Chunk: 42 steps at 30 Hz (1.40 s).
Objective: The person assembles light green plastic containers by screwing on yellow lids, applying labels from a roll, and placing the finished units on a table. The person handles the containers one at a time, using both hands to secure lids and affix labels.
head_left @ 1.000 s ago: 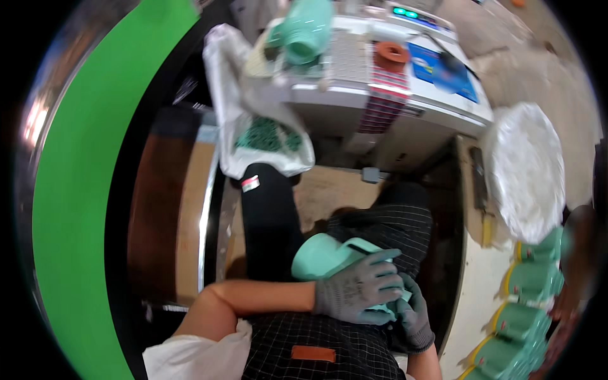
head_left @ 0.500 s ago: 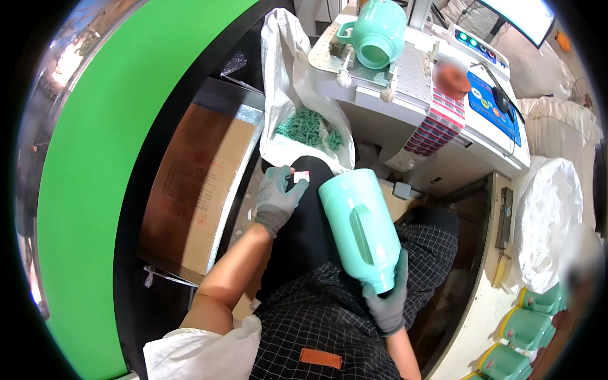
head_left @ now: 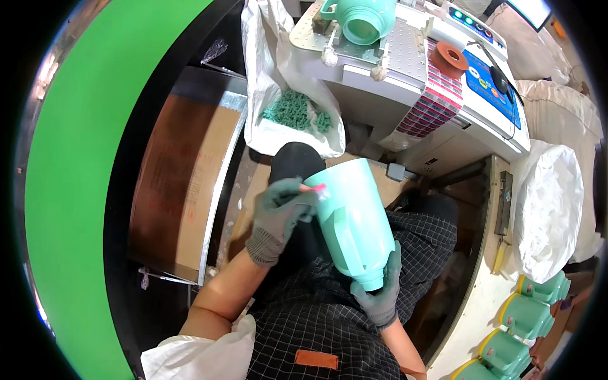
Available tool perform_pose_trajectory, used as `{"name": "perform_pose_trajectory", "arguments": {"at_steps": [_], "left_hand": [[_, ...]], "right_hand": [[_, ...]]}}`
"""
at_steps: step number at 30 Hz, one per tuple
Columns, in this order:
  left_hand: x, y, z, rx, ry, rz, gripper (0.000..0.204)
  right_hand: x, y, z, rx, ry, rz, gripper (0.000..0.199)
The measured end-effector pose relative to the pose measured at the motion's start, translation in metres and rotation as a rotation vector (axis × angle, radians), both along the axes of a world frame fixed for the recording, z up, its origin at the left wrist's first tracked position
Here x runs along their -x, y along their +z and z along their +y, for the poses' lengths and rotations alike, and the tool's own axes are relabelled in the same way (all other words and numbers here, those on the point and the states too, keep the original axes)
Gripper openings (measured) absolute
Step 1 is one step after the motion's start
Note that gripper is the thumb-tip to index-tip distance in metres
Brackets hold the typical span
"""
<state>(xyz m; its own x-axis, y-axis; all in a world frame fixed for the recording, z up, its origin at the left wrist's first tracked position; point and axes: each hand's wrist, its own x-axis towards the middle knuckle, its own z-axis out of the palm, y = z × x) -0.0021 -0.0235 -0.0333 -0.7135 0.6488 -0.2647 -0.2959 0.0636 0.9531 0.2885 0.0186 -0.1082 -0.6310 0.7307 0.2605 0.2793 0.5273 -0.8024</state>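
Note:
A mint-green plastic jug [head_left: 361, 196] with a side handle lies slanted over my lap, its narrow neck toward me. My right hand [head_left: 380, 292], in a grey glove, grips it around the neck end. In my gloved left hand [head_left: 277, 212] a small pink-and-white label [head_left: 322, 190] is pinched at the fingertips, against or just over the upper left of the jug's wall. Blur keeps me from telling whether the label is stuck down.
A white sack [head_left: 259, 107] of green scraps stands ahead, left of a machine table carrying another green jug [head_left: 366, 20]. A label strip [head_left: 425, 114] hangs beside a brown tape roll [head_left: 449, 59]. Left is a cardboard box [head_left: 180, 183]; right, a white bag [head_left: 548, 209] and several jugs [head_left: 527, 315].
My left hand has moved right with the label, from beside my knee to the jug's wall. My right hand still holds the jug, now slightly further left in view.

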Motion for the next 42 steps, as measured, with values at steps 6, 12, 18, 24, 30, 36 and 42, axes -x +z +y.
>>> {"name": "perform_pose_trajectory", "arguments": {"at_steps": [6, 12, 18, 24, 30, 36, 42], "left_hand": [[-0.011, 0.01, 0.006, 0.089, -0.074, -0.226, 0.014], [-0.012, 0.012, 0.002, 0.122, -0.072, -0.173, 0.013], [0.025, -0.03, -0.028, 0.324, -0.236, 0.178, 0.027], [0.059, -0.023, -0.025, 0.409, 0.003, 0.691, 0.035], [0.095, 0.064, 0.144, -0.04, -0.009, 1.63, 0.063], [0.177, 0.037, 0.305, -0.086, -0.13, 2.348, 0.054], [0.091, 0.13, 0.164, -0.5, 0.055, 1.915, 0.057]], "right_hand": [[0.003, 0.002, 0.0, -0.07, 0.015, -0.031, 0.108], [0.0, -0.003, -0.005, -0.063, 0.055, -0.047, 0.111], [0.002, -0.003, -0.006, -0.16, 0.041, -0.024, 0.112], [-0.004, 0.013, 0.004, 0.451, -0.142, 0.179, 0.11], [-0.009, 0.07, 0.041, 0.273, -0.466, 0.527, 0.112], [-0.021, 0.091, 0.1, -0.024, -0.519, 0.593, 0.101], [-0.034, 0.123, 0.162, -0.307, -0.586, 0.308, 0.093]]}}
